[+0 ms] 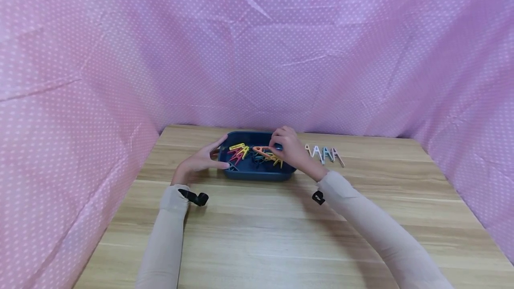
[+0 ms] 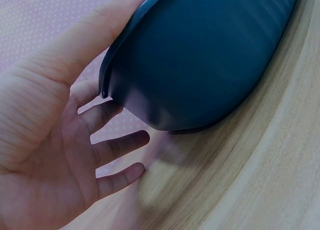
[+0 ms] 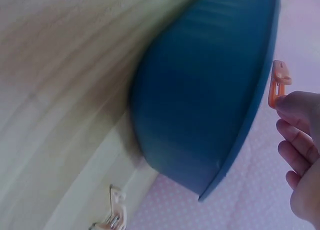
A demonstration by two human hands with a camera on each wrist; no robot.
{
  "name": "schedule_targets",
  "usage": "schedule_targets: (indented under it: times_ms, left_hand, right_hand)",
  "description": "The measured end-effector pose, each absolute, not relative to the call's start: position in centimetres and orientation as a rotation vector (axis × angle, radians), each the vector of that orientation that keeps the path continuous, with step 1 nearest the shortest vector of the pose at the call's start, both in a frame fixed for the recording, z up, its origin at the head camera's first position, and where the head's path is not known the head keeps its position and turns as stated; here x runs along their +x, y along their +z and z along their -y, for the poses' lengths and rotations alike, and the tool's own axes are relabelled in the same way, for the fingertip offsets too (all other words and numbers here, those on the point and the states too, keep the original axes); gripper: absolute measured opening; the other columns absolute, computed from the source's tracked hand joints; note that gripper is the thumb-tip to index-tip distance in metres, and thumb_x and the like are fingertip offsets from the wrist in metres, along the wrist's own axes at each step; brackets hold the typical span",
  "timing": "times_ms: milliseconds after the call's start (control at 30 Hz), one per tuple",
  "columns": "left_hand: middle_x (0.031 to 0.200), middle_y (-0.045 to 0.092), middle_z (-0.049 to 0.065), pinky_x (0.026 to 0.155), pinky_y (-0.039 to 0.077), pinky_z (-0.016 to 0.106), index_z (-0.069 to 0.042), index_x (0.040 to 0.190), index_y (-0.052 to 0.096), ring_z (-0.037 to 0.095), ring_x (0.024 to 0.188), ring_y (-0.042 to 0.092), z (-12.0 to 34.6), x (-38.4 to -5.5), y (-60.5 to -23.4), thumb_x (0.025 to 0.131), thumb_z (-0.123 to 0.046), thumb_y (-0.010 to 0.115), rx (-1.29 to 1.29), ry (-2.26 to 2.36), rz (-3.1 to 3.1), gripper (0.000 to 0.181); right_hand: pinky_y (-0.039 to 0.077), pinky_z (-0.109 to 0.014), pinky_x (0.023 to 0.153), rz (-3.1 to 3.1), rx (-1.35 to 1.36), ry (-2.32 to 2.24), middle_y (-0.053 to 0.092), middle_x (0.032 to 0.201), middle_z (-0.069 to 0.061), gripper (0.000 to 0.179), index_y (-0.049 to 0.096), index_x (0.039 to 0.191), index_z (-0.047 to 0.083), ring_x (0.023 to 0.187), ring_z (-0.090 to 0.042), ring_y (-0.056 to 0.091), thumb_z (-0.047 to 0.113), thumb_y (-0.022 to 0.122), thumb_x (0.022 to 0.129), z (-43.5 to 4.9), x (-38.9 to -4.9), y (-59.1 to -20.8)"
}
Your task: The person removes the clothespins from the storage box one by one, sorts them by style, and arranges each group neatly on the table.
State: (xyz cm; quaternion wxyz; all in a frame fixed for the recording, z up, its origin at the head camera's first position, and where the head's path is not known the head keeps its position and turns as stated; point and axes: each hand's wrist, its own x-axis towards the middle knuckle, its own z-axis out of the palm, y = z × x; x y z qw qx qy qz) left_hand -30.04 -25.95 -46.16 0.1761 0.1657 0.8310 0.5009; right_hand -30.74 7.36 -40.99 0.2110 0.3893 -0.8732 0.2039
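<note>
No readable text, label, brand, number or sign on anything in any view.

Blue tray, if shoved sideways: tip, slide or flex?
The blue tray would probably slide rather than tip, being broad and low on the table. Likely stiff: its smooth walls hold an even curve. The clips lying in it may shift, as they look loose and jumbled.

A wood-grain table [image 1: 249, 226] carries a dark blue bin [image 1: 257, 176] and a row of clothespins [image 1: 316, 150].
</note>
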Motion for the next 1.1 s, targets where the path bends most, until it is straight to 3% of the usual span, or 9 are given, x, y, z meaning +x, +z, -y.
schedule_targets:
  times_ms: [467,600,1100]
  left_hand:
    - [0.173,0.008,0.003,0.124,0.017,0.064,-0.039,0.164,0.012,0.04,0.157,0.017,25.8,-30.0,-46.3,0.089,-0.033,0.08,0.504,1.448,-2.336,0.102]
    - [0.173,0.007,0.0,0.125,0.016,0.064,-0.043,0.163,0.012,0.039,0.157,0.016,25.8,-30.0,-46.3,0.088,-0.036,0.081,0.474,1.456,-2.324,0.101]
    - [0.173,0.006,-0.001,0.125,0.014,0.064,-0.04,0.164,0.011,0.039,0.158,0.013,25.7,-29.8,-46.3,0.088,-0.037,0.081,0.481,1.486,-2.287,0.102]
  right_hand:
    - [0.044,-0.054,0.093,2.375,0.875,0.701,0.07,0.093,-0.012,0.008,0.074,0.081,0.004,0.096,-0.032,0.059,0.006,0.081,0.084,-12.4,-30.7,-41.5]
    - [0.042,-0.054,0.092,2.382,0.823,0.726,0.07,0.09,-0.013,0.008,0.073,0.08,0.003,0.093,-0.033,0.057,0.004,0.08,0.083,-14.3,-30.9,-41.6]
    - [0.043,-0.054,0.087,2.47,0.54,0.662,0.071,0.091,-0.023,0.006,0.072,0.082,-0.004,0.093,-0.041,0.059,-0.002,0.077,0.082,-22.9,-30.8,-42.1]
